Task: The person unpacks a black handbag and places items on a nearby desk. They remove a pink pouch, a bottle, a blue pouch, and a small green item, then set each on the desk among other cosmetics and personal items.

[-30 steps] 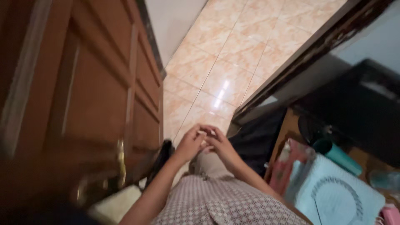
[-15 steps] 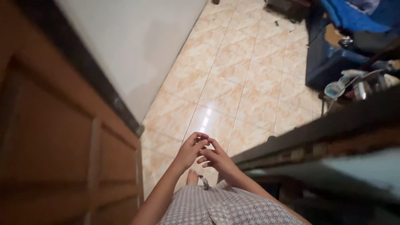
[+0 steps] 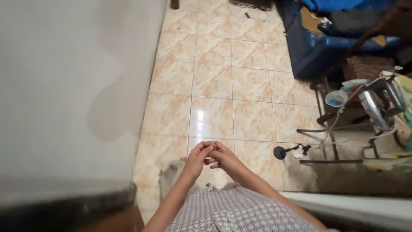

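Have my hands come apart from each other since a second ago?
No. The left hand and right hand are joined at the fingertips above the patterned shirt, as before.

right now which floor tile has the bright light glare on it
The floor tile just beyond the joined hands: it alone carries a white streak of reflected light near its left edge, while the tiles around it look matte.

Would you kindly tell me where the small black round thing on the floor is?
In the head view, the black round thing lies on the tiled floor, right of the joined hands, beside the metal frame.
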